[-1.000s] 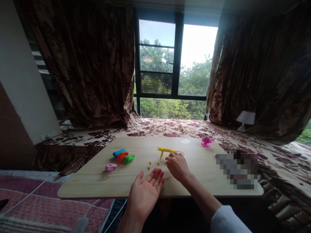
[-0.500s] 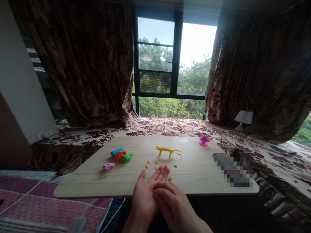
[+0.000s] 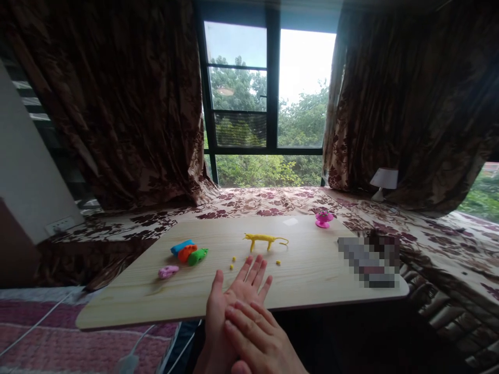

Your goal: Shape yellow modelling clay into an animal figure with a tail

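Observation:
My left hand point(image 3: 236, 292) is palm up over the table's front edge, its fingers spread. Across its palm lies my right hand point(image 3: 259, 333), back up with the fingers stretched out. Anything between the two palms is hidden. Just beyond the fingertips a yellow clay four-legged animal figure point(image 3: 261, 238) with a long curved tail rests on the table. Small yellow clay bits point(image 3: 232, 267) sit left of my fingers, and another yellow bit point(image 3: 278, 263) is to their right.
Blue clay point(image 3: 182, 247), orange clay point(image 3: 187, 254), green clay point(image 3: 198, 257) and a pink lump point(image 3: 168, 271) lie on the table's left side. A pink stand-like object point(image 3: 323, 219) is at the back right. A pixelated item point(image 3: 368, 262) covers the right edge of the wooden table point(image 3: 128, 306).
My right hand has slid down toward the left wrist, its fingers flatter on the palm. The left fingers have spread. The view has shifted slightly, and my left hand now covers some yellow bits.

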Available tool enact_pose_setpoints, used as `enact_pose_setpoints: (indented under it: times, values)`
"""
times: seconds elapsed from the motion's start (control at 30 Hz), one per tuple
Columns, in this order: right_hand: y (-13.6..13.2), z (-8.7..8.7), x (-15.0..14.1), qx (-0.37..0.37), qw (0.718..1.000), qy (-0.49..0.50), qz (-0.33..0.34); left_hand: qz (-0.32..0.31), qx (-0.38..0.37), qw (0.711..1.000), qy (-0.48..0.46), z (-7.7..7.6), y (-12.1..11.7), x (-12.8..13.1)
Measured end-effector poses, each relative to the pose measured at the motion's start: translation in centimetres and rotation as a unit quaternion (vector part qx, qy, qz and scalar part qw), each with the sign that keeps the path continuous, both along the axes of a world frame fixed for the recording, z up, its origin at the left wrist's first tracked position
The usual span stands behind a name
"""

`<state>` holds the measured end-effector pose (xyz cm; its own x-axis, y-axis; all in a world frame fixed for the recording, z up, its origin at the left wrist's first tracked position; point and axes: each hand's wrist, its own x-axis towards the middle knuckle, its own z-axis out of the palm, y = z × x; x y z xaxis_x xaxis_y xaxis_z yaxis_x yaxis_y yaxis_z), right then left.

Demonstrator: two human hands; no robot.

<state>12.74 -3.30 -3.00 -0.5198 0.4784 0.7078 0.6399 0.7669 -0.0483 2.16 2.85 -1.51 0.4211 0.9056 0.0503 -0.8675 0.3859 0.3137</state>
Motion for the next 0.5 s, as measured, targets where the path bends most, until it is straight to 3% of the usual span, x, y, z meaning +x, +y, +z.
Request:
enact_pose_setpoints:
  times: [0.13, 0.33, 0.5]
  values:
    - [0.1, 1.1, 0.5, -0.056, 0.997, -0.02, -0.054, -0.032, -0.017, 0.999, 0.018, 0.0, -0.5, 0.1]
    - [0.0, -0.3, 0.5, 0.045, 0.999, -0.025, -0.008, -0.003, 0.017, 1.0, -0.014, -0.1, 0.5, -0.4]
    - [0.1, 0.3, 0.4, -0.005, 0.999, -0.019, -0.05, -0.045, 0.014, 0.999, 0.006, -0.9, 0.1, -0.2]
